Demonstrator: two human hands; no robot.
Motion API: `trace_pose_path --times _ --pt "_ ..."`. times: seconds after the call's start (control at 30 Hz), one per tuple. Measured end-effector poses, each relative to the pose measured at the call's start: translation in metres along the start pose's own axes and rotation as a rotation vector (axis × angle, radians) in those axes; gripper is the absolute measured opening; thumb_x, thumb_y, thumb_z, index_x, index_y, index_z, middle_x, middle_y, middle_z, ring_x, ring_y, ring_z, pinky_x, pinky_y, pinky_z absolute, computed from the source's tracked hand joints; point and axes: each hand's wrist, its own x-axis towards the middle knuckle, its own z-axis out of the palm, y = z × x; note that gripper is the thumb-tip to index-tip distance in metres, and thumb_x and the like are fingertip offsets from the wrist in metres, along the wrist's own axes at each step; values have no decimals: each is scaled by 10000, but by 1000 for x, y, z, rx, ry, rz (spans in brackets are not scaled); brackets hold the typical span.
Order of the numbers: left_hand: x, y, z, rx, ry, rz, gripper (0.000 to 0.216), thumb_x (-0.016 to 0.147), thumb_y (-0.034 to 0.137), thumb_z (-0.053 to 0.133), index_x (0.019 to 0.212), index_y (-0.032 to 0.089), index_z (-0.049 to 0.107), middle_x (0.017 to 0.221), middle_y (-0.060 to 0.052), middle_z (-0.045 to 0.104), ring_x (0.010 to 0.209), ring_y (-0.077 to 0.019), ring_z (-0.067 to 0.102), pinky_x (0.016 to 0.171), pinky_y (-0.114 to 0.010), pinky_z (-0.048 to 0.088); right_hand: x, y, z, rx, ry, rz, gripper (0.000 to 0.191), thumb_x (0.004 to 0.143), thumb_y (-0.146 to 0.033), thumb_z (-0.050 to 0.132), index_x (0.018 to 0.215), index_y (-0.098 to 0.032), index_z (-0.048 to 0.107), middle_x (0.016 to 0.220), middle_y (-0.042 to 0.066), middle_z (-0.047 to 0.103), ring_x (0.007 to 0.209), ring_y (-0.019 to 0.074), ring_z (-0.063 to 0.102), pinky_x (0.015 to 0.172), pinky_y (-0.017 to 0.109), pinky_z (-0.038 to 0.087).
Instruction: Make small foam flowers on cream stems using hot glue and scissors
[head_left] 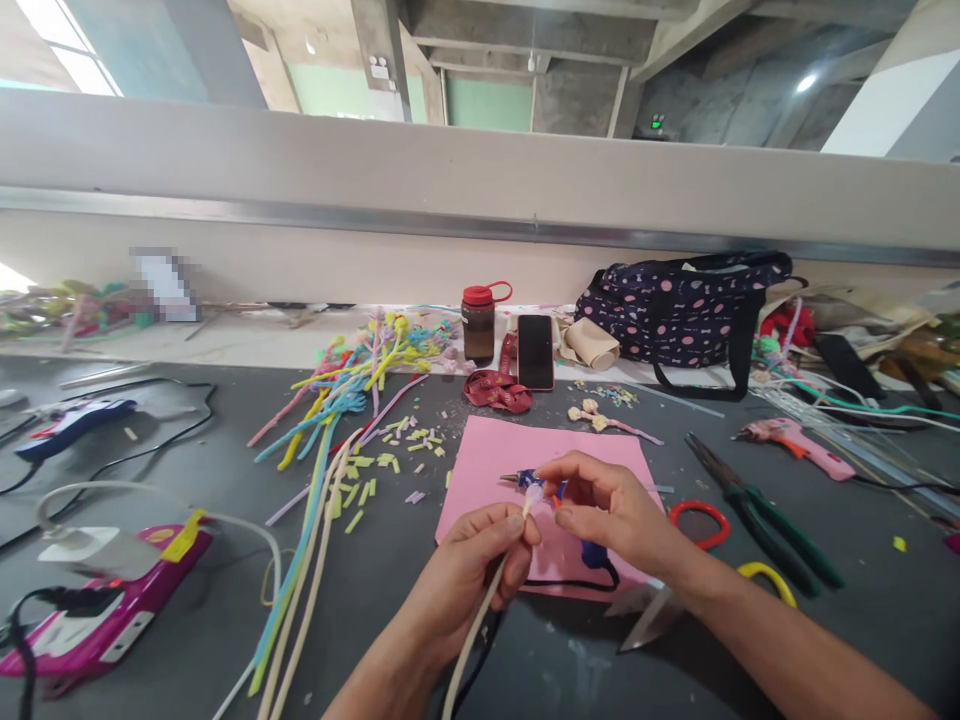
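Note:
My left hand (491,545) pinches a long cream cord (480,620) near its upper end, where a small pale lilac piece (534,495) sits. Curved around that tip is my right hand (604,505), its thumb and index finger apart; whether a fingertip touches the lilac piece I cannot tell. Behind both hands a blue glue gun (595,553) with a metal nozzle lies on a pink sheet (487,450), partly hidden by the right hand. Scissors with red and yellow handle loops (701,522) lie under my right forearm.
Coloured cords (322,400) and cut green bits (364,490) lie left of the sheet. A magenta power strip (150,590) is at lower left. Green-handled pliers (780,530) and a pink glue gun (802,445) lie right. Behind stand a bottle (478,330), a phone (535,352) and a bag (675,315).

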Motion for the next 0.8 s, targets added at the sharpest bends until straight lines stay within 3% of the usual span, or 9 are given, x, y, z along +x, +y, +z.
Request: trace_pose_path --times 0.17,0.4,0.6,0.8 --pt "2 1 -3 -144 -97 -80 198 833 247 466 680 149 547 399 52 377 327 -53 251 308 -158 143 1 5 2 75 -55 24 421 701 -93 590 1101 -225 591 940 11 579 678 94 475 584 210 386" --pt "0 3 -4 -254 -229 -146 200 797 179 421 619 156 508 400 28 396 319 -65 269 276 -149 166 1 16 11 231 -97 29 402 703 -112 615 1091 -212 582 790 -15 531 638 93 438 539 204 350" --pt "1 2 -7 -261 -235 -167 213 792 183 415 618 146 533 392 15 416 312 -66 285 268 -145 170 1 8 15 210 -101 -12 378 711 -125 628 1076 -217 593 885 4 541 657 95 443 557 216 359" --pt "1 3 -6 -224 -197 -201 199 787 244 486 638 138 564 386 26 421 307 -55 296 266 -135 182 1 7 17 122 -94 -37 298 729 -142 634 1021 -202 618 835 -2 552 702 115 483 635 244 394"
